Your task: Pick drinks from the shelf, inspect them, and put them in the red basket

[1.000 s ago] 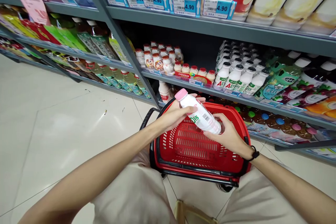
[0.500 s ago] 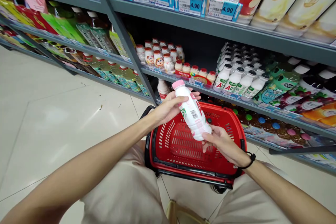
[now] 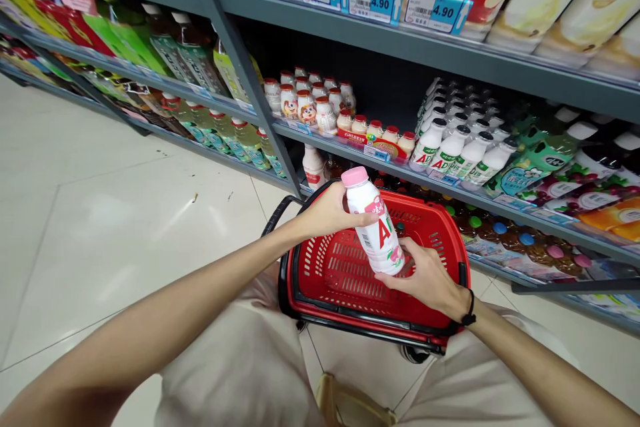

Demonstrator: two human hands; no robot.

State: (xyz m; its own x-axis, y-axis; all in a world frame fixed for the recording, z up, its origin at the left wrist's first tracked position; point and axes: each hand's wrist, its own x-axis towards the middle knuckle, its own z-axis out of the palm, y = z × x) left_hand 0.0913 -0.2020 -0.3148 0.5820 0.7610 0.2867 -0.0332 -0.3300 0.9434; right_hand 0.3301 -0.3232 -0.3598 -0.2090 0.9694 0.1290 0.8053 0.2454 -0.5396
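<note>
A white drink bottle with a pink cap and red lettering is held nearly upright above a red shopping basket. My left hand grips the bottle's upper part, fingers wrapped round it. The bottle's base rests in the curled fingers of my right hand, which wears a black wristband. The basket has a black handle and stands on the floor in front of my knees, with nothing showing inside it.
Grey store shelves run across the back with price tags, small yoghurt bottles, white bottles with black caps and coloured drinks. Pale tiled floor stretches to the left.
The bottle has been turned in both hands from tilted with its barcode showing to nearly upright with red letters facing me. Both hands keep their hold.
</note>
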